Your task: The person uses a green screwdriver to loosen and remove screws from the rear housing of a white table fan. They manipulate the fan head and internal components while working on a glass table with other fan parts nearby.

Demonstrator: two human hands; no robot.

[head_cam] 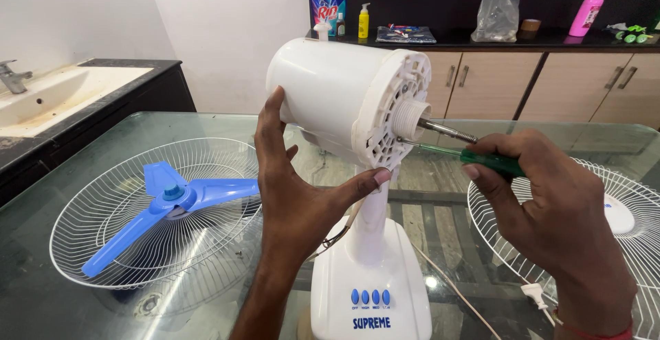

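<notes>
White fan motor housing (344, 99) on its stand atop the glass table (82, 312) wants steadying, so the left hand (295, 189) cups it with fingers spread while the right hand (557, 216), closed around the green screwdriver (481, 158), keeps its tip square against the housing's face.

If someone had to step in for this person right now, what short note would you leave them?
Left hand steadies the white plastic fan motor housing on its stand.
Right hand holds the green-handled screwdriver, tip at the housing's front face below the metal shaft.
Done: blue three-blade fan blade lies in one white wire grille; second grille lies to the right.
Left: the housing's front.
</notes>
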